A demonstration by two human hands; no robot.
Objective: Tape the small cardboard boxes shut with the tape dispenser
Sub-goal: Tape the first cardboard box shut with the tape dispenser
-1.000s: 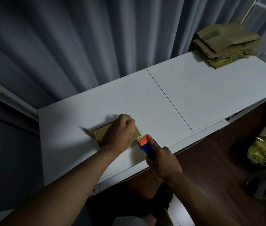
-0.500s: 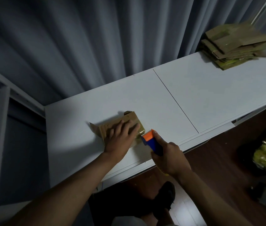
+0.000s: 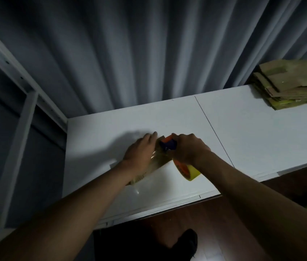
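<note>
A small flat cardboard box (image 3: 155,162) lies on the white table (image 3: 243,140), mostly hidden under my hands. My left hand (image 3: 141,150) rests flat on its left part with the fingers stretched out. My right hand (image 3: 188,147) grips the orange and blue tape dispenser (image 3: 168,144), whose head sits at the box's far end. The dispenser's yellow tape roll (image 3: 188,171) sticks out below my right wrist. A strip of clear tape glints along the box top.
A stack of flattened cardboard boxes (image 3: 292,85) sits at the table's far right corner. Grey curtains hang behind the table. A white metal frame (image 3: 21,113) stands at the left. Below the table's near edge lie dark floor and my shoe (image 3: 184,242).
My right hand has carried the dispenser from the box's near right side up to its far end. My left hand has slid to the box's left part. The camera has come closer.
</note>
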